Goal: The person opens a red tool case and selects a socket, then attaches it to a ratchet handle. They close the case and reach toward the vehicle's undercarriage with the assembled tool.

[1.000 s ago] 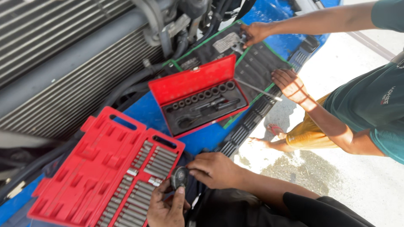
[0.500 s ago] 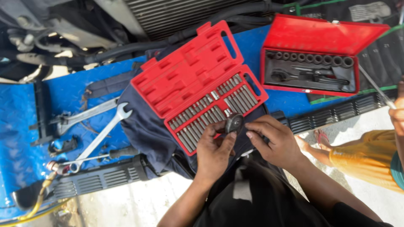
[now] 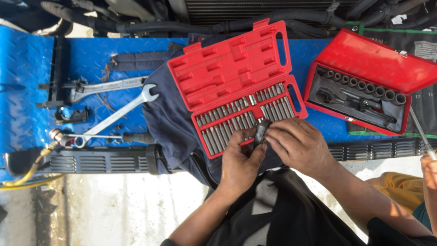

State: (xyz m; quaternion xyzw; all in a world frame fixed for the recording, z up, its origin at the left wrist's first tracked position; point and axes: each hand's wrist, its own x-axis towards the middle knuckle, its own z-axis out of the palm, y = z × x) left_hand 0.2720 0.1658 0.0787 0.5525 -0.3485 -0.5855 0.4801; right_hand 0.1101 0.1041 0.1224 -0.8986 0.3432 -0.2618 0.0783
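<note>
— Over a blue tread-plate platform (image 3: 27, 68) below a vehicle's radiator, a person bends to an open red bit case (image 3: 236, 86), which lies partly on a dark cloth (image 3: 168, 118). What are the hands doing?

— Both meet at the case's near edge. The left hand (image 3: 239, 166) and the right hand (image 3: 298, 146) pinch one small dark metal piece (image 3: 260, 132) between their fingertips, just above the front rows of silver bits (image 3: 241, 120). Neither hand is slack; both are closed on that piece.

— What kind of piece is it?

— Too small to tell: a socket or an adapter, perhaps.

— And around them?

— To the left, two spanners (image 3: 114, 102) and a screwdriver (image 3: 109, 136) lie on the plate near a brass hose fitting (image 3: 55, 134). To the right, a second red case (image 3: 364, 86) holds a row of dark sockets and a ratchet. At the right border another person's hand (image 3: 428, 171) holds a thin metal rod.

— What could go wrong here?

— As I judge it, the grip is fingertips only. A slip could send the piece into the slotted black grille (image 3: 104, 161) beside the cloth, or down to the ground below. The case also overhangs the cloth's soft edge, so a nudge from a wrist might tip it and spill the bits.
</note>
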